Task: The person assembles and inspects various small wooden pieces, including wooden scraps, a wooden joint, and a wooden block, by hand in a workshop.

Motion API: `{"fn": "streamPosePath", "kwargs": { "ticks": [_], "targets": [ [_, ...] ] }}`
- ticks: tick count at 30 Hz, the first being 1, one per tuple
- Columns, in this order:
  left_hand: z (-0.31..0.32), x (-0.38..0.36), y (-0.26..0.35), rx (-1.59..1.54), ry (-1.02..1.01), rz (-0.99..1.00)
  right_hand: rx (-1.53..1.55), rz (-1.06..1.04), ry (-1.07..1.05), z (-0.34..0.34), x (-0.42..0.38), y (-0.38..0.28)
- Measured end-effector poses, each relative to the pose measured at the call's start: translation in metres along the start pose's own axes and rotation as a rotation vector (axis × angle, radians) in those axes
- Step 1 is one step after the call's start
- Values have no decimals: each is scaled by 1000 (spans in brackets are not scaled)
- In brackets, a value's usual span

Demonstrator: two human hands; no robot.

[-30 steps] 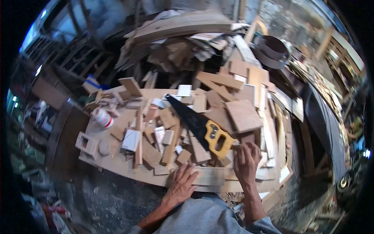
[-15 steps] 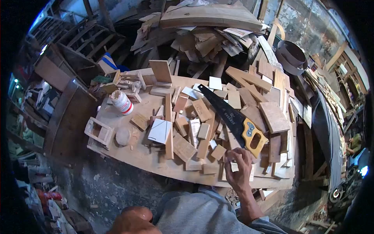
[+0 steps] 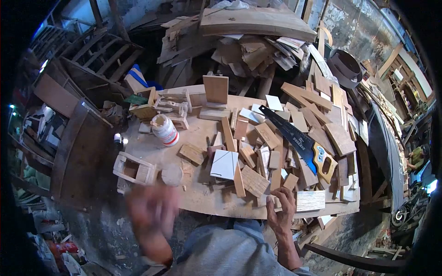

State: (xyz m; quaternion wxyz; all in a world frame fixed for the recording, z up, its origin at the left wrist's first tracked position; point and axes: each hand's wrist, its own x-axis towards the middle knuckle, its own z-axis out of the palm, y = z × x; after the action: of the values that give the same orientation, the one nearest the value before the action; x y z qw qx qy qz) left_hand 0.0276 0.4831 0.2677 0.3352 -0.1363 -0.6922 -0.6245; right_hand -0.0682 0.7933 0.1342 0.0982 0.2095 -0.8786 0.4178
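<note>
My left hand [image 3: 154,209] is smeared by motion over the front left edge of the table, below a small wooden frame [image 3: 134,168] and a round wooden disc [image 3: 172,175]. Its fingers cannot be made out. At the front edge, my right hand [image 3: 282,211] has its fingers curled in and the thumb close to them; anything between them is too small to name. Beside it lie a pale wood block [image 3: 311,201] and a small wood offcut [image 3: 290,181]. A handsaw [image 3: 297,143] with a yellow handle rests on the offcuts, up and right of this hand.
A white jar [image 3: 165,131] stands at the left of the wooden table [image 3: 202,201], near small wooden assemblies [image 3: 172,110]. A white square piece [image 3: 224,164] lies among several offcuts. Behind are stacked boards [image 3: 258,23]; a dark round container [image 3: 345,66] is at the right.
My left hand has risen from near my lap to the table's front left edge. My right hand has shifted away from the saw handle. The view has turned, so the table appears further right.
</note>
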Motion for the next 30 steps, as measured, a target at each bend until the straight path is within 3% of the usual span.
{"fn": "streamPosePath", "kwargs": {
  "ticks": [1, 2, 4, 8, 13, 17, 20, 21, 23, 25, 30],
  "targets": [
    [-12, -11, -1, 233, 218, -360, -2, 6, 14, 1, 1, -5],
    [-34, -10, -45, 549, 264, -347, -4, 12, 30, 1, 3, -7],
    [-76, -23, -116, 794, 319, -597, -41, -23, 70, 2, 4, -5],
    [-107, -33, -179, 990, 415, -577, -48, 11, 92, 0, 4, -11],
    [-116, -23, -206, 1068, 411, -523, -88, 30, 95, -1, -6, -15],
    [-111, -23, -212, 1269, 560, -343, -153, 156, 19, 2, -20, -2],
    [-80, -20, -169, 1057, 489, -434, -320, 174, -111, -8, -25, 12],
    [-70, -28, -175, 986, 445, -328, -391, 222, -241, -18, -25, 15],
    [-39, -42, -169, 790, 203, -446, -473, 238, -324, -32, -23, 24],
    [-5, -53, -165, 635, 111, -343, -530, 233, -423, -45, -20, 42],
    [43, -68, -136, 540, -36, -481, -635, 235, -482, -61, -10, 70]
  ]
}}
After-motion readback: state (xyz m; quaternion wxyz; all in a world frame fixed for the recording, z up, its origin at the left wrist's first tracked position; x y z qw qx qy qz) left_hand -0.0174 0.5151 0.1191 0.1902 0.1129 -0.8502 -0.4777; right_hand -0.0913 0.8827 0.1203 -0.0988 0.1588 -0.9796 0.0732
